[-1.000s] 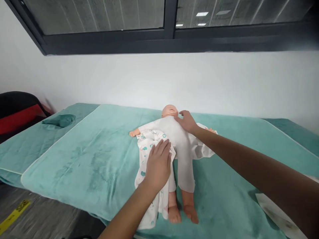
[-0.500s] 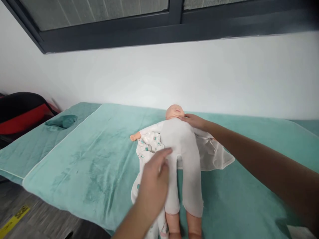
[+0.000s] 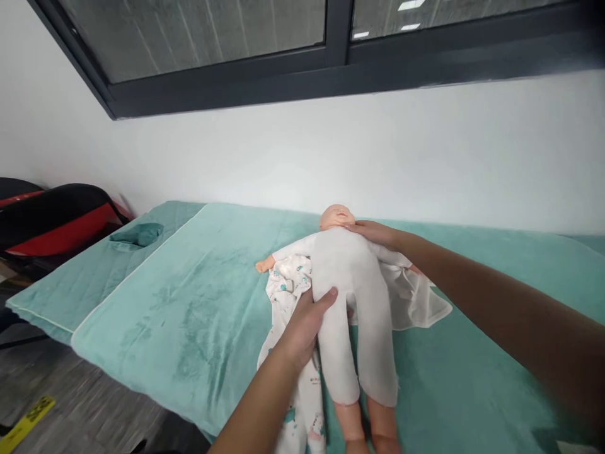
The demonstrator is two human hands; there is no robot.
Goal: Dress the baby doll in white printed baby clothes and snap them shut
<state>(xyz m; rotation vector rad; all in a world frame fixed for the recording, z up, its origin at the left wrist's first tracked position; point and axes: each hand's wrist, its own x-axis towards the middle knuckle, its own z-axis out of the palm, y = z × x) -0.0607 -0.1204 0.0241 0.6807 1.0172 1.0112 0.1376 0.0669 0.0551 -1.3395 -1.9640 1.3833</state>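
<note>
A baby doll (image 3: 347, 258) in a white body lies on its back, head toward the wall, its bare lower legs toward me. My left hand (image 3: 307, 321) grips the doll at the hip, thumb on top and the other fingers hidden beneath it. At the neck and shoulder, my right hand (image 3: 373, 233) holds the doll; part of its fingers is hidden. White printed baby clothing (image 3: 286, 284) lies along the doll's left-of-picture side, partly under my left hand and forearm. Thin white cloth (image 3: 416, 302) spreads out beneath the doll's arm on the right.
A green padded bed (image 3: 155, 302) carries the doll, with a face hole (image 3: 137, 236) at its left end. Behind it stand a white wall (image 3: 265, 157) and a dark-framed window (image 3: 227, 79). A black and red chair (image 3: 66, 227) is at the far left.
My left hand has moved from above the doll's thigh to its hip and closed around it. My right hand stays at the neck. The view has shifted slightly.
</note>
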